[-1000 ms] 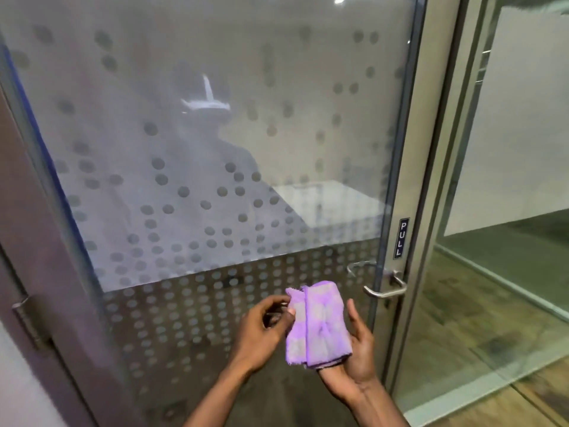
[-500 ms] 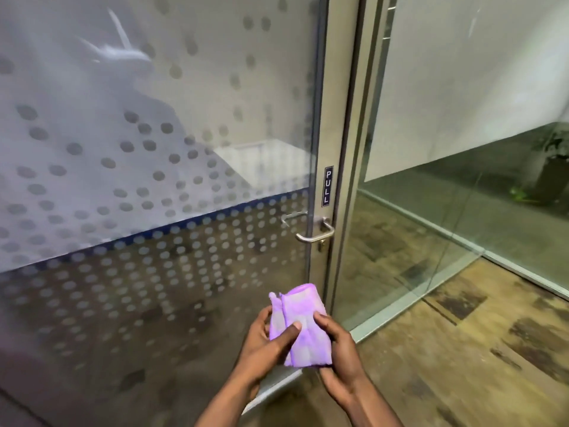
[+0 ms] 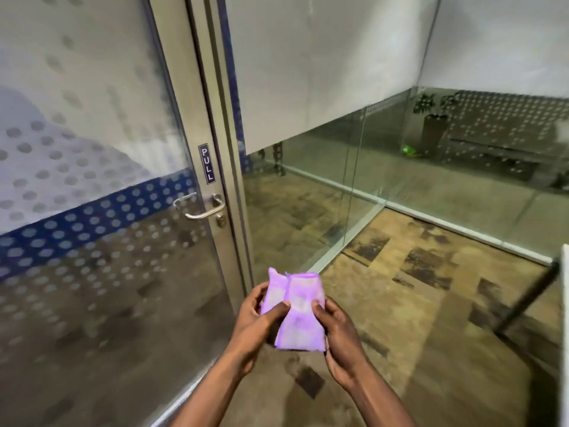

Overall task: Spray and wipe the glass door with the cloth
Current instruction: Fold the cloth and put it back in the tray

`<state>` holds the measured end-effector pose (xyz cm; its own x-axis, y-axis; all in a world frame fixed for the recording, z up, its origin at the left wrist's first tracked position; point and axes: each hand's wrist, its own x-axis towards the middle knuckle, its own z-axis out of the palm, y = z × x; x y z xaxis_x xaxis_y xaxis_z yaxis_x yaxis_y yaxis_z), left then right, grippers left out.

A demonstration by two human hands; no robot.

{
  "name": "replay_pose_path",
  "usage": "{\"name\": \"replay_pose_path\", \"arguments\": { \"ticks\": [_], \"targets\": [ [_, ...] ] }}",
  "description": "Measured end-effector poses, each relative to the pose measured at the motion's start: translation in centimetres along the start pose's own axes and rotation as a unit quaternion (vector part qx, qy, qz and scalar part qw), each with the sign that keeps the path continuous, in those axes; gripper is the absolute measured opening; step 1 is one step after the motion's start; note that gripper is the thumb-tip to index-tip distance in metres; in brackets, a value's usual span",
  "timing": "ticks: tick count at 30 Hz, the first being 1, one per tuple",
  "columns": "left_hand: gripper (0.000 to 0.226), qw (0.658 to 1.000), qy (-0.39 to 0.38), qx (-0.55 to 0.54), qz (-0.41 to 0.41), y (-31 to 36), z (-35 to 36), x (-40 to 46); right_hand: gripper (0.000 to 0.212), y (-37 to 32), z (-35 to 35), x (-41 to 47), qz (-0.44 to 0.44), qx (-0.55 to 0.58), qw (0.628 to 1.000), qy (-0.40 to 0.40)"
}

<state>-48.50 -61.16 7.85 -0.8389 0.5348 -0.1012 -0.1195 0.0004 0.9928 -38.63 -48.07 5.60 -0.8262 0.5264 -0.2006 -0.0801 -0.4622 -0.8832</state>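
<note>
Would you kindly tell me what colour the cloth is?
The cloth is purple with paler patches, seen best in the head view.

I read one sign: a small dark label [image 3: 206, 164] spelling "PULL" vertically, on the glass door [image 3: 92, 149] stile above the handle [image 3: 201, 206].

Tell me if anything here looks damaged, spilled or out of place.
Nothing is clearly wrong. The door and handle look intact, and both hands hold the folded cloth. The floor has dark patches; whether stain or pattern is unclear. No spray bottle is in view.
</note>
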Motion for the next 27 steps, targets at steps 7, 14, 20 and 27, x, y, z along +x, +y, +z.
{"name": "replay_pose_path", "arguments": {
  "ticks": [7, 14, 20, 27],
  "targets": [
    [0.046, 0.993, -0.114, 0.007, -0.026, -2.0, 11.0, -3.3, 0.034, -2.1, -11.3, -5.8, -0.017, 0.006, 0.996, 0.082],
    [0.054, 0.977, -0.208, 0.043, -0.013, -3.5, 22.3, -5.9, 0.03, -5.1, -21.2, -12.1, -0.042, 0.009, 0.982, 0.184],
    [0.054, 0.962, -0.267, 0.049, -0.01, -4.1, 29.5, -8.0, 0.036, -6.9, -26.9, -16.0, -0.057, 0.033, 0.965, 0.252],
    [0.059, 0.946, -0.32, 0.056, -0.014, -4.4, 36.5, -8.1, 0.029, -8.8, -32.3, -18.0, -0.08, 0.035, 0.946, 0.313]
  ]
}}
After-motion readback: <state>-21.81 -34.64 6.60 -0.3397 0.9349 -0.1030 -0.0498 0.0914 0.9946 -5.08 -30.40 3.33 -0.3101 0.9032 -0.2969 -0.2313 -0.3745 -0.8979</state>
